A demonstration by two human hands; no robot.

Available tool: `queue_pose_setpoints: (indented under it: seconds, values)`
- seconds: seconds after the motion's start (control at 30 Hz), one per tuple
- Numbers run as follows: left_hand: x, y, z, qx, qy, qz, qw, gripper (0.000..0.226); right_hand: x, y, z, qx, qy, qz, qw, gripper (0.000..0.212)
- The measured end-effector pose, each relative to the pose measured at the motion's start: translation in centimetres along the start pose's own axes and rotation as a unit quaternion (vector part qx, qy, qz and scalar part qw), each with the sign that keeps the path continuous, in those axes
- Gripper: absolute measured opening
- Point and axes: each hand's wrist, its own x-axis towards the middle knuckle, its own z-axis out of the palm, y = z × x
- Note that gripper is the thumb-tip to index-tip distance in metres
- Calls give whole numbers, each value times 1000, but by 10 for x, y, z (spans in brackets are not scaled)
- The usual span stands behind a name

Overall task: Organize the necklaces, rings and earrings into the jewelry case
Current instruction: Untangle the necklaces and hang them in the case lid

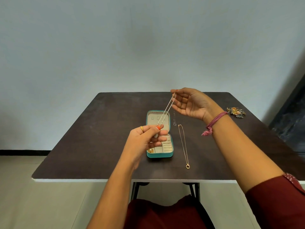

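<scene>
Necklace (166,109) first: a fine beaded chain, doubled and stretched taut in the air above the open jewelry case (159,134). The left hand (146,139) has its grip pinched on the lower end, thumb and forefinger closed just over the case's hinge, with a small pendant (156,136) hanging below the pinch. The right hand (189,103) pinches the upper end at its fingertips, its other fingers spread loosely.

To place it well, I would keep both pinches firm and the chain taut so the two strands do not twist. The top end likely belongs at the hooks in the lid (157,118), so bring that end down to them while the left hand follows. Slackening early risks a tangle.

Farther out, gold earrings (150,150) sit in the case's near left compartment. A second necklace (183,144) lies straight on the counter (99,129) just right of the case, a small clear item (174,120) lies above it, and a colourful ornate piece (236,111) rests well apart near the right edge.
</scene>
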Motion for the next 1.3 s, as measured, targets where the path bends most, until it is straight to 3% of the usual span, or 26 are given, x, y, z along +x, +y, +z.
queue_pose_setpoints:
  seconds: [0.5, 0.8, 1.03, 1.2, 1.3]
  values:
    - [-11, -36, -19, 32, -11, -49, 998, 19, 15, -51, -21, 94, 54, -80, 991, 13]
    - [-8, -47, -27, 61, 22, -73, 995, 20, 9, -67, -45, -91, 56, -43, 993, 21]
    - [-9, -51, -39, 75, 44, -72, 994, 20, 5, -76, -64, -274, 3, -12, 962, 30]
    - [-8, -51, -45, 72, 56, -61, 994, 20, 11, -78, -73, -270, 25, -51, 961, 29]
    - [-9, -52, -42, 83, 47, -62, 993, 20, 18, -75, -75, -329, 61, -101, 937, 30]
